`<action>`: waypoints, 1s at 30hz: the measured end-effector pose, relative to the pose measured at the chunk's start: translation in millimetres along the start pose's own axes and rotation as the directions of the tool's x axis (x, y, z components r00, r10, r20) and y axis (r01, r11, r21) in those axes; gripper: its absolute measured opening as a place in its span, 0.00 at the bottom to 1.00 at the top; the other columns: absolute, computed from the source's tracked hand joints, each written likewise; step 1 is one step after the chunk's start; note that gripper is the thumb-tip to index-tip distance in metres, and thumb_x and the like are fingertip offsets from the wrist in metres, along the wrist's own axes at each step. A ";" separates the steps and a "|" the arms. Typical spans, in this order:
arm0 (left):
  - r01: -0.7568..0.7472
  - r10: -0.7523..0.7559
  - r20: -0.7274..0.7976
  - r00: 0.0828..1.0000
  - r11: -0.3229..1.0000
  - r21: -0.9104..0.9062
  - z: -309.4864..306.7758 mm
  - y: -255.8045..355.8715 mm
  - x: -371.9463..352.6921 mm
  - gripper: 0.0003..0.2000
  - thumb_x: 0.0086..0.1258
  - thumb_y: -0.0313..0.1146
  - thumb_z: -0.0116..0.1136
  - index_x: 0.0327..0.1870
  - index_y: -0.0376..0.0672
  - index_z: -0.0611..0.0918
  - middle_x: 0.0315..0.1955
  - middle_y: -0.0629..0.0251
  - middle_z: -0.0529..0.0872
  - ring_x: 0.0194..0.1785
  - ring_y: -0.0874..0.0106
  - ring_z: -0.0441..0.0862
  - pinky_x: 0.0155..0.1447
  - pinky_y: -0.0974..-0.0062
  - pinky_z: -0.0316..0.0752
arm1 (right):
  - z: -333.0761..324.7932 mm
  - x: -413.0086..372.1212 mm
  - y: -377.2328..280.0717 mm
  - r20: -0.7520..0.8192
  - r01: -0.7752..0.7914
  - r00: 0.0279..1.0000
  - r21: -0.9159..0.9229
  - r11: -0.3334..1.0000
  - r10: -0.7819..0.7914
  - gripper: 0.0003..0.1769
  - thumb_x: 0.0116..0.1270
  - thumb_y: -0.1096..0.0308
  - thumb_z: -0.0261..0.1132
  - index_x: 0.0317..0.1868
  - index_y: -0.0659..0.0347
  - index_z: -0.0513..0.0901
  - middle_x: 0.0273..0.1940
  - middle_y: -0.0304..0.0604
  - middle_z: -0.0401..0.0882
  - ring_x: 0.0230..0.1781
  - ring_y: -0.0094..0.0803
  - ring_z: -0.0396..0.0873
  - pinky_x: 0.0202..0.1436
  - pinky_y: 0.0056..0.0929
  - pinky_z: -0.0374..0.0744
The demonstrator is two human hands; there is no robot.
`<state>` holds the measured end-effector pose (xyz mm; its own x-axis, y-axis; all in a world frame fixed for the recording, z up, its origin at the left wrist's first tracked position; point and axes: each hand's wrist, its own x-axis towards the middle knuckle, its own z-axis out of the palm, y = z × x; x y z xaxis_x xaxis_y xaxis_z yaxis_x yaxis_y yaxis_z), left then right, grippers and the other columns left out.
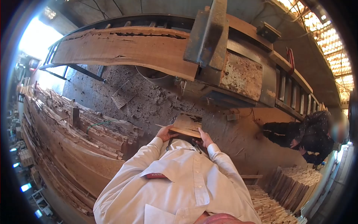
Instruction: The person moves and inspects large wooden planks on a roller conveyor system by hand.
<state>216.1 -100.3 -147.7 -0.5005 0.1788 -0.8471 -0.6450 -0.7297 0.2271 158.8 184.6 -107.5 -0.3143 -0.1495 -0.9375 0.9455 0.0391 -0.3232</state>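
Both of my hands grip a short, rough wooden board [187, 125] close in front of my chest. My left hand [165, 133] clasps its left end and my right hand [204, 138] holds its right edge. The board is pale, with a dark cracked patch near its top. My white shirt sleeves run up to it from the bottom of the view.
A long cracked plank [126, 46] lies on a rusty saw machine [238, 74] ahead. Rough timber offcuts [74, 138] are piled at left. Stacked cut slats [291, 186] stand at lower right. A person in dark clothes [309, 136] bends at right. Sawdust covers the floor [149, 104].
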 end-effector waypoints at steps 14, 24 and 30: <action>-0.539 0.535 -0.074 0.842 0.823 -0.177 -68.8 102.9 14.0 0.17 0.80 0.38 0.58 0.62 0.37 0.79 0.58 0.56 0.84 0.62 0.58 0.83 0.63 0.54 0.83 | -157.5 -5.4 188.6 -0.360 0.277 0.902 0.058 0.959 -0.239 0.27 0.80 0.48 0.58 0.49 0.70 0.81 0.43 0.54 0.89 0.37 0.43 0.89 0.35 0.39 0.85; -0.606 0.605 -0.050 0.795 0.791 -0.079 -15.3 308.9 96.8 0.24 0.77 0.47 0.65 0.60 0.34 0.80 0.50 0.51 0.87 0.48 0.57 0.88 0.51 0.61 0.87 | -145.0 -27.5 247.2 -0.480 -0.205 0.775 -0.807 0.555 -0.412 0.25 0.80 0.50 0.59 0.51 0.70 0.82 0.42 0.52 0.89 0.40 0.39 0.88 0.40 0.35 0.84; -0.681 0.682 -0.012 0.731 0.728 -0.075 19.9 290.2 72.6 0.25 0.81 0.51 0.58 0.55 0.31 0.81 0.39 0.51 0.90 0.40 0.57 0.90 0.44 0.60 0.88 | -70.3 -52.0 161.2 -0.608 0.312 0.762 0.043 0.949 -0.223 0.22 0.79 0.54 0.61 0.53 0.68 0.83 0.44 0.48 0.89 0.41 0.35 0.86 0.42 0.34 0.83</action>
<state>-18.9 -286.0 -133.8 -0.7991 -0.3748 -0.4700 -0.0859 -0.7026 0.7064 321.5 268.1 -119.9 -0.5019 0.4778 -0.7210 0.8032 -0.0518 -0.5934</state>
